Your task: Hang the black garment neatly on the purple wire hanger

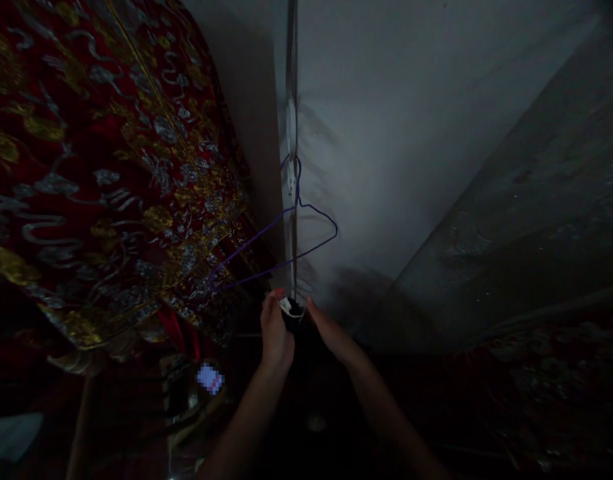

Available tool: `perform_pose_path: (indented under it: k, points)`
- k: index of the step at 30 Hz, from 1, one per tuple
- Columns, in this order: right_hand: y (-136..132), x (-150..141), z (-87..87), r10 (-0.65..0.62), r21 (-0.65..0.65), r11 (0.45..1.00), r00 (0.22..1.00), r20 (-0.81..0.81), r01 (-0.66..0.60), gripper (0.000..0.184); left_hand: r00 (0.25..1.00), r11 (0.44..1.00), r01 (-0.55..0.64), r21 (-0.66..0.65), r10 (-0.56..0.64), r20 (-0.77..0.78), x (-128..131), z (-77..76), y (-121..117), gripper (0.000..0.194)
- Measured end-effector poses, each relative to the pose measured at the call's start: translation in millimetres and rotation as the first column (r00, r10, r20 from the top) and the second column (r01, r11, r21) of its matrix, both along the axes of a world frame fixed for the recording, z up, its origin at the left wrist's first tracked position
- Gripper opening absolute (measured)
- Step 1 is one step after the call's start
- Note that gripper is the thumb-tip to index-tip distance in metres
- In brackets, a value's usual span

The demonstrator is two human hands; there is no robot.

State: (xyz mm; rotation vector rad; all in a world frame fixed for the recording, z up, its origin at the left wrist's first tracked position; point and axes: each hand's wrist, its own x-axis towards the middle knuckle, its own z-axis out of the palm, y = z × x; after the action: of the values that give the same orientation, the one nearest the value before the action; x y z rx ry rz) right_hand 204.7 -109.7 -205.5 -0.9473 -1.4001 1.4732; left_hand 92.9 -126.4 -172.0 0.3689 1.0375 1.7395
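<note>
Both of my hands reach forward in dim light and pinch the top of a dark garment with a small white label. My left hand grips its left side and my right hand grips its right side. Just above them a thin purple wire hanger hangs by its hook from a white fitting on a vertical pipe against the white wall. The hanger is tilted, and its lower bar runs down to the left. The garment's lower part is lost in shadow.
A large red cloth embroidered in gold and silver hangs at the left, close to the hanger. A grey sloped surface fills the right. Dark clutter, a small white-and-red item and a pale object lie low on the left.
</note>
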Motion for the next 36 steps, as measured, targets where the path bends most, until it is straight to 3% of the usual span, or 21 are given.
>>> perform_pose_path:
  k: [2,4,6,8,10,11,13,15,17,19,21,24,26,29,32,34,36]
  points:
    - [-2,-1,16.2,0.058,-0.044,0.997,0.997,-0.054,-0.061,0.062,0.981,0.993,0.083,0.082,-0.067,-0.18,0,8.6,-13,0.026]
    - [1,0,32.0,0.101,-0.071,0.992,0.99,-0.104,-0.108,0.063,0.885,0.96,0.232,0.159,-0.14,-0.445,-6,21.5,-26,0.022]
    - [4,3,45.5,0.144,-0.09,0.983,0.978,-0.151,-0.159,0.059,0.684,0.909,0.365,0.202,-0.114,-0.721,-19,34.2,-35,0.023]
    - [6,6,56.5,0.2,-0.144,0.963,0.963,-0.179,-0.227,0.055,0.477,0.88,0.423,0.216,-0.014,-0.879,-37,41.3,-38,0.028]
    - [10,7,65.6,0.305,-0.174,0.928,0.939,-0.157,-0.33,0.052,0.378,0.859,0.477,0.189,-0.007,-0.926,-57,39.9,-36,0.038]
    - [12,7,69.7,0.383,-0.164,0.902,0.916,-0.122,-0.399,0.05,0.359,0.831,0.535,0.148,-0.065,-0.931,-67,36.6,-34,0.044]
    - [19,6,77.5,0.547,-0.127,0.829,0.837,-0.024,-0.545,0.041,0.282,0.72,0.694,0.015,-0.253,-0.926,-83,28.2,-29,0.058]
    - [27,5,85.7,0.657,-0.105,0.753,0.75,0.077,-0.649,0.029,0.127,0.589,0.796,-0.137,-0.384,-0.915,-97,22.8,-24,0.064]
    - [36,8,94.6,0.661,-0.064,0.746,0.724,0.198,-0.663,0.018,-0.029,0.541,0.794,-0.277,-0.422,-0.906,-112,23.9,-19,0.057]
    - [44,13,103.5,0.562,0.032,0.792,0.749,0.351,-0.609,0.015,-0.163,0.548,0.727,-0.413,-0.447,-0.88,-131,30.8,-15,0.043]
    - [52,22,110.7,0.378,0.174,0.84,0.785,0.492,-0.514,0.018,-0.279,0.574,0.601,-0.557,-0.502,-0.818,-154,40.7,-10,0.035]
    - [69,36,113.5,0.075,0.381,0.872,0.852,0.518,-0.308,0.019,-0.406,0.619,0.367,-0.694,-0.565,-0.718,-187,58.1,-5,0.03]
    - [83,44,107.8,-0.081,0.457,0.876,0.886,0.457,-0.155,0.039,-0.417,0.667,0.282,-0.689,-0.562,-0.715,-200,71.1,-3,0.031]
    - [104,48,89.6,-0.197,0.49,0.871,0.886,0.42,-0.038,0.058,-0.348,0.804,0.258,-0.537,-0.441,-0.827,-200,90.4,1,0.031]
    - [119,45,70.0,-0.21,0.486,0.874,0.878,0.43,-0.029,0.037,-0.288,0.914,0.295,-0.278,-0.192,-0.938,-184,105.2,6,0.029]
    - [122,44,62.4,-0.263,0.492,0.87,0.865,0.426,0.022,0.027,-0.273,0.923,0.35,-0.163,-0.066,-0.96,-175,111.8,8,0.027]
    - [121,47,60.3,-0.346,0.513,0.854,0.834,0.43,0.089,0.023,-0.289,0.916,0.377,-0.135,-0.023,-0.957,-171,115.5,8,0.024]
